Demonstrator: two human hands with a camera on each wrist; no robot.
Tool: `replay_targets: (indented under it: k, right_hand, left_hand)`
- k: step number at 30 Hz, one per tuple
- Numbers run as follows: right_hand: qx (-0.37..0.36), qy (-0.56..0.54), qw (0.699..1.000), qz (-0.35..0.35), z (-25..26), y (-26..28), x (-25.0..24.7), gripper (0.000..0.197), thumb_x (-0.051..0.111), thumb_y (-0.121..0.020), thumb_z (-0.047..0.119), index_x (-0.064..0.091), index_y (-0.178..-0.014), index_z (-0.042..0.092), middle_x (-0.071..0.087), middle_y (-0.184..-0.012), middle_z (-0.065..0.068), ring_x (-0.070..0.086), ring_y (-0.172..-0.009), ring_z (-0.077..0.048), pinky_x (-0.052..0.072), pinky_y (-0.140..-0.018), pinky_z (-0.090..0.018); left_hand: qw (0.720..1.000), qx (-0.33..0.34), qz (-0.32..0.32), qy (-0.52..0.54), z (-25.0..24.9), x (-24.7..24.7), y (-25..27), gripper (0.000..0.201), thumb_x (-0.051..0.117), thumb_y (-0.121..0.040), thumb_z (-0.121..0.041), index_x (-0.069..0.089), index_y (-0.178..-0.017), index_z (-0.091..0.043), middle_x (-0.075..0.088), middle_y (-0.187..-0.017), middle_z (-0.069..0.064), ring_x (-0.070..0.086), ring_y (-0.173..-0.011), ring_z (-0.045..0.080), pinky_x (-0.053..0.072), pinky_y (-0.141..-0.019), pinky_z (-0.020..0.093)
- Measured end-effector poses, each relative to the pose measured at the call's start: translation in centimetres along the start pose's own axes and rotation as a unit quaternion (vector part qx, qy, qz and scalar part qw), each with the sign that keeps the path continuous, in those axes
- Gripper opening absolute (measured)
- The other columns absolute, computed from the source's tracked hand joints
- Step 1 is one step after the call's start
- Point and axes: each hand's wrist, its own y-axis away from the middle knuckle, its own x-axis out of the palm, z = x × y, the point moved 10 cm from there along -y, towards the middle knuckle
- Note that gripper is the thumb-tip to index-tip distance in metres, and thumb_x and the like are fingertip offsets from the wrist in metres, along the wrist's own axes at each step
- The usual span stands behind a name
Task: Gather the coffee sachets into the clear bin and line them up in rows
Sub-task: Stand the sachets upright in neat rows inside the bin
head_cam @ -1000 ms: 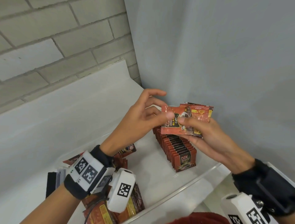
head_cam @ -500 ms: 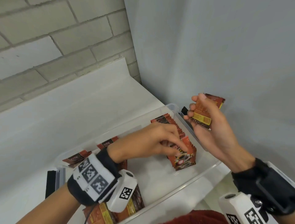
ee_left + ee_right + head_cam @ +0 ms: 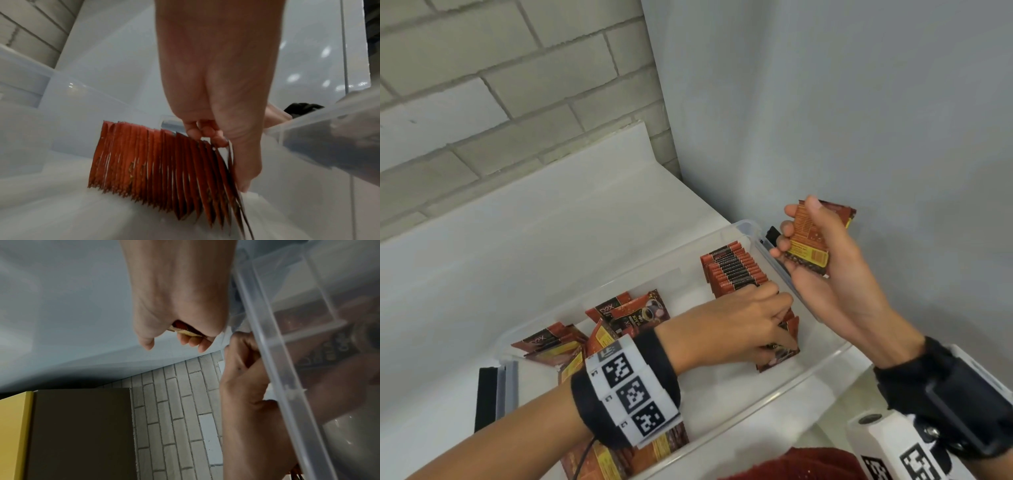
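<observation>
With the left hand (image 3: pixel 750 325) pinching a sachet (image 3: pixel 789 329) onto the near end of the row (image 3: pixel 736 274) in the bin (image 3: pixel 822 363), seat it upright and flush, while the right hand (image 3: pixel 822 270) grips spare sachets (image 3: pixel 808 240) just beside the row.

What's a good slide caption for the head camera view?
Left hand tucks a sachet into the upright row in the clear bin; right hand holds spare sachets.

We find bare floor in the clear bin (image 3: pixel 822 368) between the standing row of sachets (image 3: pixel 736 270) and the loose sachets (image 3: pixel 619 322). The left hand (image 3: pixel 743 329) blocks the row's near end. The grey wall (image 3: pixel 825 120) closes the bin's right side.
</observation>
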Motion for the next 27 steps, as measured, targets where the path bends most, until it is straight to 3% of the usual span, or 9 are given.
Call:
replay_targets:
  k: [3, 7, 12, 16, 19, 21, 23, 25, 27]
  right_hand:
    - [0.001, 0.0, 1.0, 0.0, 0.0, 0.0, 0.0, 0.032, 0.064, -0.08, 0.042, 0.061, -0.097, 0.016, 0.055, -0.074, 0.001, 0.053, -0.066, -0.01, 0.046, -0.078, -0.025]
    - [0.006, -0.001, 1.0, -0.003, 0.0, 0.1, 0.1, 0.033, 0.061, -0.082, 0.043, 0.059, -0.099, 0.015, 0.055, -0.074, 0.001, 0.052, -0.066, -0.01, 0.048, -0.075, -0.024]
    - [0.015, -0.052, 0.998, 0.016, 0.0, 0.3, 0.7, 0.038, 0.06, -0.081, 0.036, 0.058, -0.106, 0.007, 0.056, -0.077, -0.004, 0.053, -0.069, -0.014, 0.052, -0.07, -0.025]
    - [0.023, -0.075, 0.997, 0.023, 0.1, 0.4, 1.0, 0.034, 0.048, -0.084, 0.023, 0.058, -0.109, 0.002, 0.058, -0.08, -0.009, 0.059, -0.072, -0.02, 0.056, -0.075, -0.031]
    - [0.028, -0.052, 0.998, 0.017, -0.1, 0.4, 0.9, 0.029, 0.038, -0.094, 0.013, 0.06, -0.107, 0.001, 0.067, -0.081, -0.009, 0.069, -0.077, -0.024, 0.058, -0.084, -0.038]
    - [0.024, -0.026, 0.999, 0.024, -0.1, 0.5, 1.0, 0.029, 0.037, -0.096, 0.012, 0.064, -0.104, 0.003, 0.072, -0.082, -0.009, 0.072, -0.084, -0.025, 0.054, -0.092, -0.038]
    - [0.017, 0.001, 0.999, 0.04, 0.0, 0.6, 1.4, 0.026, 0.045, -0.093, 0.014, 0.067, -0.104, 0.006, 0.074, -0.09, -0.009, 0.071, -0.094, -0.025, 0.054, -0.093, -0.034]
    - [0.013, 0.035, 0.998, 0.047, 0.0, 0.7, 1.5, 0.027, 0.052, -0.088, 0.016, 0.067, -0.11, 0.007, 0.074, -0.099, -0.011, 0.07, -0.098, -0.023, 0.056, -0.085, -0.03]
    - [0.011, 0.063, 0.997, 0.043, 0.0, 0.7, 1.4, 0.031, 0.058, -0.085, 0.016, 0.065, -0.113, 0.006, 0.073, -0.103, -0.012, 0.07, -0.096, -0.023, 0.057, -0.08, -0.029]
  left_hand:
    - [1.0, -0.012, 0.006, -0.018, 0.1, 0.1, 0.1, 0.029, 0.072, -0.081, -0.022, 0.071, -0.111, -0.022, 0.036, -0.089, -0.001, 0.028, -0.088, 0.015, 0.02, -0.068, 0.025]
    - [0.999, -0.021, 0.011, -0.026, 0.1, 0.4, 0.1, 0.029, 0.069, -0.084, -0.034, 0.071, -0.112, -0.027, 0.024, -0.09, -0.005, 0.015, -0.088, 0.009, 0.017, -0.07, 0.026]
    - [1.0, -0.021, 0.008, -0.011, 0.0, 0.4, 0.1, 0.029, 0.065, -0.086, -0.039, 0.071, -0.113, -0.03, 0.025, -0.088, -0.005, 0.017, -0.088, 0.01, 0.021, -0.071, 0.028]
    - [0.999, -0.015, -0.019, 0.028, 0.1, -0.5, 0.3, 0.029, 0.064, -0.088, -0.038, 0.071, -0.113, -0.027, 0.03, -0.087, -0.003, 0.022, -0.088, 0.01, 0.021, -0.072, 0.026]
    - [0.994, -0.041, -0.063, 0.079, 1.2, -2.0, 1.0, 0.03, 0.065, -0.088, -0.035, 0.071, -0.113, -0.022, 0.034, -0.086, -0.002, 0.026, -0.086, 0.009, 0.03, -0.073, 0.029]
    - [0.99, -0.066, -0.095, 0.082, 2.6, -2.9, 1.7, 0.027, 0.062, -0.089, -0.034, 0.072, -0.109, -0.019, 0.042, -0.086, 0.0, 0.03, -0.085, 0.009, 0.037, -0.073, 0.033]
    - [0.985, -0.098, -0.118, 0.084, 4.2, -3.6, 2.6, 0.026, 0.056, -0.09, -0.033, 0.072, -0.104, -0.017, 0.05, -0.088, 0.001, 0.037, -0.087, 0.009, 0.042, -0.076, 0.037]
    - [0.973, -0.139, -0.145, 0.111, 5.6, -4.5, 3.5, 0.027, 0.05, -0.092, -0.028, 0.071, -0.102, -0.015, 0.053, -0.091, -0.005, 0.041, -0.089, 0.007, 0.041, -0.083, 0.026]
    - [0.955, -0.19, -0.177, 0.14, 6.9, -5.7, 4.5, 0.02, 0.047, -0.095, -0.023, 0.066, -0.098, -0.017, 0.05, -0.089, -0.017, 0.043, -0.088, -0.001, 0.036, -0.08, 0.013]
